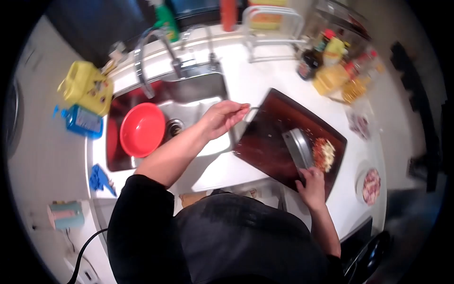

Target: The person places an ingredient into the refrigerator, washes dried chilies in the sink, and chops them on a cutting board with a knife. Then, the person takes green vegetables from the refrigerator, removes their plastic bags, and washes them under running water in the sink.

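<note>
My right hand [312, 185] is closed round the handle of a kitchen cleaver [299, 146], whose broad grey blade lies over a dark brown cutting board [272, 123]. Right beside the blade, a pile of finely chopped red and pale yellow food [324, 154] sits on the board, and small bits are scattered around it. My left hand [222, 118] is over the counter between sink and board, with thumb and fingers pinched together by the board's metal loop handle [252, 112]. I cannot tell what, if anything, is in that pinch.
Left of the board is a steel sink [208, 87] with a red basin [143, 130] and a faucet [161, 40]. A bowl of cut meat [371, 186] stands at the right. Sauce bottles [309, 64] and a white rack [274, 57] line the back; a blue soap bottle [84, 121] stands left.
</note>
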The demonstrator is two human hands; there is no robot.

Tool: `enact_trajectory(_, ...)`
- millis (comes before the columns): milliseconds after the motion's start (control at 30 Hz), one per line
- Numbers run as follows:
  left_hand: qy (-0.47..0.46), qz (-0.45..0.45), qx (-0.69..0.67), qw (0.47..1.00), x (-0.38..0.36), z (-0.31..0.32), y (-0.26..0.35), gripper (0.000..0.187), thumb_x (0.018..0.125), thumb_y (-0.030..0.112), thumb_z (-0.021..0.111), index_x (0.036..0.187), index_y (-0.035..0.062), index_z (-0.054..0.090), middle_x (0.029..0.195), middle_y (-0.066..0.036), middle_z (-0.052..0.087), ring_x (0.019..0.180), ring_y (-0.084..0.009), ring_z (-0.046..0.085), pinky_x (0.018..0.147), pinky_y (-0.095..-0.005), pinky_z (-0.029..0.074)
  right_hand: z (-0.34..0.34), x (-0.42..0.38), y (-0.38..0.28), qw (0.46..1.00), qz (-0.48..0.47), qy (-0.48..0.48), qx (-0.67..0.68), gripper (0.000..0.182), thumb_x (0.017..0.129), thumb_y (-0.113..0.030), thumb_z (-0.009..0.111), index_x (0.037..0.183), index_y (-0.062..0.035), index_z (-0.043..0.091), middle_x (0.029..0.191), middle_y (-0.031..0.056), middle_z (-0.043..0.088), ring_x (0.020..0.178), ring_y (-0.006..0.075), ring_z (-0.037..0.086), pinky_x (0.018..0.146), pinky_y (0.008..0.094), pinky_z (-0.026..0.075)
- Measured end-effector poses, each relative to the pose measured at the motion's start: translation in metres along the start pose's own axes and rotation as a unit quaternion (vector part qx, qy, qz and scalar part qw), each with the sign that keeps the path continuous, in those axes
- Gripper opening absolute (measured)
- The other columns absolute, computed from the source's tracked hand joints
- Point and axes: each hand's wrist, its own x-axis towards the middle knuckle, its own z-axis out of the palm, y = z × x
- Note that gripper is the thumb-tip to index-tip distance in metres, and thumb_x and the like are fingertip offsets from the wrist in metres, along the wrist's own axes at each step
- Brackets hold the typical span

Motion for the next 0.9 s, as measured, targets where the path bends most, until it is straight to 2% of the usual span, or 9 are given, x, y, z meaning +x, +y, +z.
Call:
enact_trajectory(133,0.186,0.061,-0.279,0.94,-0.013,-0.119,0.034,0.006,0.084,0.004,0.049,0.086,-0.0024,0.051,0.082,-0.011,0.06,0.072,-0.017,0.061,0.062,-0.0245,0.055,0.005,0.014,-0.017,0.995,-0.035,0.017,0.095,0.034,0.07,-0.008,0.063,0.104,-0.0058,0.057,0.101,0.0146,0.05,0.096,0.0317,0.049,0.084,0.0363,0.041)
enact_trajectory(233,0.216,0.109,-0.097,0.965,0.033,-0.217,0.052,0.017,0.085,0.008,0.048,0.101,0.0051,0.051,0.067,-0.008,0.055,0.052,-0.0145,0.053,0.043,-0.024,0.044,0.005,0.024,-0.041,0.99,-0.048,0.012,0.136,0.031,0.073,-0.007,0.061,0.104,-0.0052,0.057,0.101,0.0153,0.05,0.092,0.0322,0.051,0.082,0.0354,0.042)
enact_trajectory(300,0.368,0.218,0.34,0.837,0.048,-0.146,0.073,0.039,0.081,0.007,0.048,0.119,0.0035,0.043,0.063,-0.007,0.052,0.044,-0.0141,0.046,0.039,-0.0269,0.039,0.009,0.03,-0.052,0.985,-0.031,-0.013,0.17,0.032,0.073,-0.007,0.061,0.105,-0.005,0.056,0.102,0.0157,0.05,0.094,0.0326,0.051,0.082,0.0353,0.042)
enact_trajectory(400,0.423,0.297,0.533,0.67,0.13,-0.155,0.107,0.067,0.076,0.006,0.046,0.136,0.0061,0.016,0.082,-0.023,0.061,0.059,-0.0307,0.061,0.061,-0.0366,0.048,0.011,0.032,-0.065,0.984,-0.034,-0.016,0.175,0.032,0.074,-0.007,0.059,0.106,-0.0046,0.055,0.104,0.0157,0.049,0.094,0.0324,0.051,0.081,0.035,0.043)
enact_trajectory(467,0.326,0.211,0.57,0.724,0.148,-0.138,0.12,0.069,0.076,0.006,0.048,0.136,0.0061,0.014,0.078,-0.019,0.061,0.057,-0.0256,0.061,0.054,-0.0348,0.048,0.008,0.031,-0.071,0.984,-0.017,-0.009,0.178,0.032,0.074,-0.007,0.059,0.106,-0.0044,0.055,0.104,0.0159,0.05,0.094,0.0325,0.051,0.08,0.0354,0.043)
enact_trajectory(600,0.281,0.194,0.364,0.867,0.137,-0.132,0.101,0.066,0.081,0.008,0.047,0.138,0.0129,0.015,0.064,-0.008,0.055,0.049,-0.0146,0.053,0.037,-0.0249,0.039,0.007,0.018,-0.056,0.984,0.013,0.017,0.177,0.032,0.074,-0.006,0.058,0.106,-0.004,0.055,0.103,0.016,0.05,0.091,0.0319,0.052,0.079,0.0353,0.044)
enact_trajectory(700,0.111,0.182,-0.163,0.963,0.083,-0.202,0.048,0.007,0.087,0.006,0.043,0.081,0.0035,0.043,0.057,-0.003,0.041,0.053,-0.0125,0.045,0.043,-0.0215,0.04,0.006,0.005,-0.036,0.979,0.042,0.059,0.191,0.03,0.074,-0.003,0.057,0.104,-0.0039,0.056,0.102,0.0148,0.05,0.082,0.0274,0.055,0.074,0.0327,0.046)
enact_trajectory(733,0.216,0.108,-0.441,0.864,0.06,-0.222,0.046,0.013,0.088,0.009,0.043,0.078,0.0004,0.043,0.063,-0.004,0.044,0.053,-0.0132,0.045,0.047,-0.0219,0.044,0.012,0.0,-0.023,0.981,0.024,0.099,0.164,0.029,0.075,-0.002,0.057,0.103,-0.0039,0.056,0.101,0.0132,0.051,0.076,0.0221,0.056,0.068,0.0292,0.047)
enact_trajectory(900,0.367,0.173,-0.366,0.838,-0.018,-0.203,0.043,0.012,0.086,-0.003,0.04,0.095,-0.0056,0.047,0.084,-0.012,0.051,0.069,-0.0174,0.053,0.06,-0.021,0.05,0.004,-0.004,0.0,0.976,0.099,0.102,0.168,0.025,0.076,-0.001,0.055,0.101,-0.0038,0.057,0.101,0.0112,0.051,0.071,0.0178,0.054,0.062,0.0265,0.045)
